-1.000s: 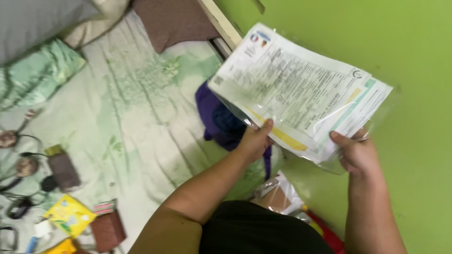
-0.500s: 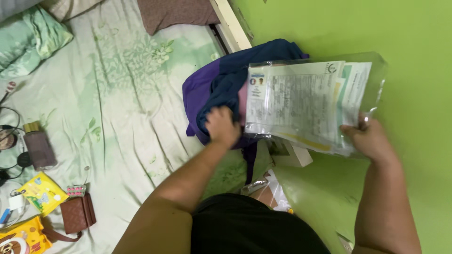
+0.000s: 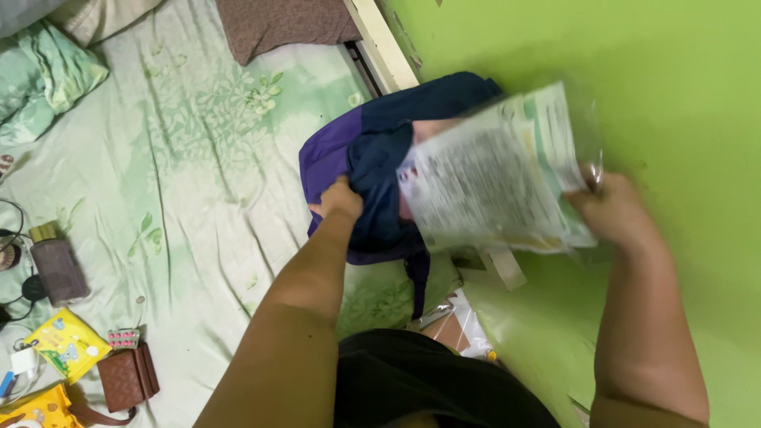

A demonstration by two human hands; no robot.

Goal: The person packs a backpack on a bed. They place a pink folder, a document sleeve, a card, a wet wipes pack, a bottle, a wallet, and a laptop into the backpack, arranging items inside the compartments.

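Two hands busy: left hand (image 3: 339, 200) grips purple-navy bag (image 3: 372, 170) edge; right hand (image 3: 614, 210) pinches clear sleeve (image 3: 495, 174) holding papers.

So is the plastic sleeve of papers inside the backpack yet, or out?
Out. The right hand holds the plastic sleeve of papers above the backpack, whose fabric the left hand grips.

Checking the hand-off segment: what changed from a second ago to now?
The left hand let go of the sleeve of papers and took hold of the purple and navy bag at its opening. The right hand kept the sleeve and swung it over the bag. The items on the bedsheet stayed put.
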